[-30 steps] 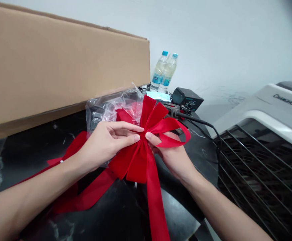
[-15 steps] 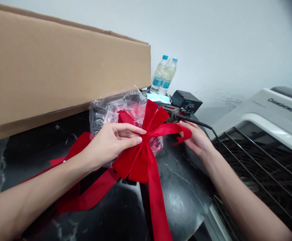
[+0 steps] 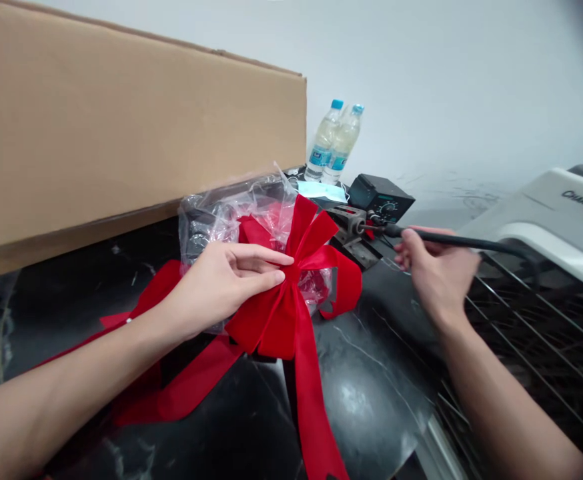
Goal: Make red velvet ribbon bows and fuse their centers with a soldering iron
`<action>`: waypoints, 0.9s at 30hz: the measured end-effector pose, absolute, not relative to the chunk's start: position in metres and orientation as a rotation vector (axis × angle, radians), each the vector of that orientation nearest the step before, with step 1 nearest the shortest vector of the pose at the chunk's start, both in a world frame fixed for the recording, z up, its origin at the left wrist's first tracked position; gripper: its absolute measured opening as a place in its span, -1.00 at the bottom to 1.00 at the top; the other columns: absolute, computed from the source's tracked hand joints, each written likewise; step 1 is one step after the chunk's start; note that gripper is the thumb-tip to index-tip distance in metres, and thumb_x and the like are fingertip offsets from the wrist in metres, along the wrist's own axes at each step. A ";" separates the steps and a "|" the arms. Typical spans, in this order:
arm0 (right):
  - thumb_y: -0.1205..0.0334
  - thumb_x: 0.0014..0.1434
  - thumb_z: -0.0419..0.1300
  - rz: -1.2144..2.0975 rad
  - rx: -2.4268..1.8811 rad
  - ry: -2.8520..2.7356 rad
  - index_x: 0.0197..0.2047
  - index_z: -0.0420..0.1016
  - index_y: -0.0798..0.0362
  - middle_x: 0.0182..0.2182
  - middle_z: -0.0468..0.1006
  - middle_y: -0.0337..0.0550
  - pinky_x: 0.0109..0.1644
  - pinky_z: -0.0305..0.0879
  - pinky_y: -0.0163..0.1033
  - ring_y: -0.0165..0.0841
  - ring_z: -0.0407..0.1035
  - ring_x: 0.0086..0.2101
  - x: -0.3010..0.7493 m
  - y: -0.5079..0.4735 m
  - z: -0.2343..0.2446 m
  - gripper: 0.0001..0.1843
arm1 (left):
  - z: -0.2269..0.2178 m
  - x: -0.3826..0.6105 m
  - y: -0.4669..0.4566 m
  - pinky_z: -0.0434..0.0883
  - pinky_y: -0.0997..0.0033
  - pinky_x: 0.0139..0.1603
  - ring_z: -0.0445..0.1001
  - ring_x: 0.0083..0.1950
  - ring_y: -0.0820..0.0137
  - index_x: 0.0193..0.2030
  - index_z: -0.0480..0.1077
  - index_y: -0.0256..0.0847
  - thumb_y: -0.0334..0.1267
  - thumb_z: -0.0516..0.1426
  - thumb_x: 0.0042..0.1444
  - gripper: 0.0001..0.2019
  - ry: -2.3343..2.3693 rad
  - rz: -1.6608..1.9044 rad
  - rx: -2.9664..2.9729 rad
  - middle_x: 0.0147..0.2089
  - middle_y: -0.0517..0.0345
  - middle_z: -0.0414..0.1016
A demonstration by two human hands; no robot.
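A red velvet ribbon bow lies gathered on the black marbled table, its tails trailing toward me and to the left. My left hand pinches the bow's centre between thumb and fingers. To the right, my right hand is closed around the black handle of a soldering iron, whose tip rests in its metal stand. The iron's cable runs off to the right.
A clear plastic bag with more red ribbon lies behind the bow. A large cardboard box fills the left. Two water bottles, a black soldering station and a face mask stand at the back. A white appliance with a wire grille is at the right.
My right hand let go of the ribbon loop, moved right and took hold of the soldering iron handle. The loop dropped beside the bow. My left hand kept its pinch.
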State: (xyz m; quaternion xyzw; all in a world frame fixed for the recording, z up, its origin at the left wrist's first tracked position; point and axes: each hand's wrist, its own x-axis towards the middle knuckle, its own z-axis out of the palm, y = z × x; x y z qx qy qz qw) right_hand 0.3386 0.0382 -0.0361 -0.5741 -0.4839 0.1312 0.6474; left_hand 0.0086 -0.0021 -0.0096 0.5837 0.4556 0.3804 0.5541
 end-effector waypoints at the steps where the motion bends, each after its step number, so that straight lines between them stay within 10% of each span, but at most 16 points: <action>1: 0.20 0.04 0.46 0.221 -1.300 -1.088 -0.25 0.61 0.09 -0.56 0.58 -0.20 -0.62 0.26 -0.32 -0.39 0.40 -0.64 0.341 0.032 -0.032 -0.78 | -0.009 0.009 -0.002 0.61 0.50 -0.13 0.71 -0.19 0.32 -0.06 0.69 -0.14 -0.20 0.37 0.12 -0.76 1.092 0.893 1.387 -0.23 0.09 0.75; 9: 0.22 -0.15 0.35 -0.196 -0.828 -1.083 -0.52 0.62 0.02 -0.68 0.43 -0.25 -0.71 0.12 -0.22 -0.32 0.33 -0.69 0.289 -0.002 -0.002 -0.94 | -0.011 0.011 0.000 0.63 0.48 -0.09 0.72 -0.15 0.29 -0.05 0.69 -0.14 -0.22 0.37 0.12 -0.75 1.141 0.848 1.374 -0.21 0.10 0.76; 27: 0.21 0.03 0.32 -0.059 -1.025 -1.476 -0.39 0.61 -0.09 -0.52 0.48 -0.23 -0.58 0.20 -0.18 -0.35 0.33 -0.59 0.232 -0.035 -0.002 -0.97 | -0.015 0.011 0.003 0.64 0.49 -0.07 0.72 -0.20 0.33 -0.09 0.69 -0.19 -0.30 0.36 0.09 -0.78 1.151 0.843 1.415 -0.25 0.14 0.75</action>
